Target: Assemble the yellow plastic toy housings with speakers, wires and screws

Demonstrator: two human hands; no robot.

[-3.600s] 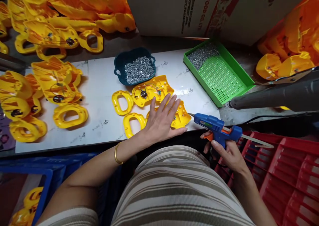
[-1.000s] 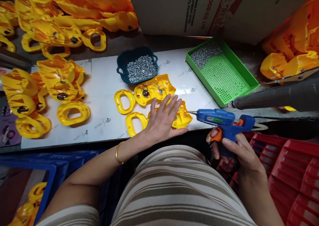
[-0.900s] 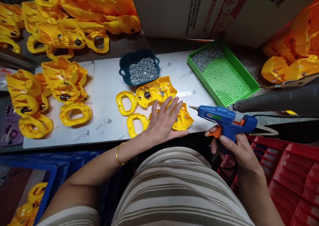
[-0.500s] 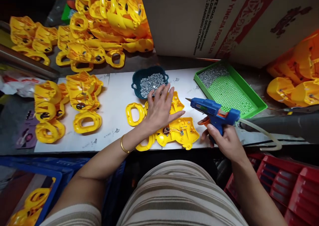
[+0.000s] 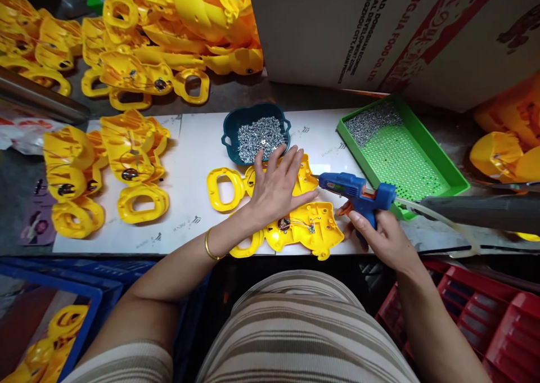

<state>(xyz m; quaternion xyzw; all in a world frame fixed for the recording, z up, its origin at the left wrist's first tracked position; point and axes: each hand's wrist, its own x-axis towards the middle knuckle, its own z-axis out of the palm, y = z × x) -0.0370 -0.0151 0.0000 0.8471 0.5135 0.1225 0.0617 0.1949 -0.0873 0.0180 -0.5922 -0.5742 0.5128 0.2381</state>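
Note:
My right hand [image 5: 382, 234] grips a blue hot glue gun [image 5: 352, 189], its nozzle pointing left at the edge of the upper yellow plastic shell [image 5: 309, 175]. Over that shell my left hand [image 5: 278, 186] lies with fingers spread, hiding much of it; whether the palm presses on it I cannot tell. A second yellow shell [image 5: 324, 231] rests nearer the table's front edge, hollow side up, with thin wires and a small circuit board inside. Just beyond my left fingertips stands a dark teal basket [image 5: 230, 147] holding many small screws [image 5: 261, 136].
A green perforated tray [image 5: 458, 186] with more screws stands at the right. Yellow shells [image 5: 135, 147] sit at the left, with a heap [image 5: 211, 28] behind. A large cardboard box [image 5: 312, 45] rises at the back. Blue crates [image 5: 99, 310] and red crates [image 5: 506, 338] stand below the table.
The glue gun has moved left and slightly down, bringing its nozzle to the upper shell. My left hand stays spread over that shell. The camera view has shifted slightly.

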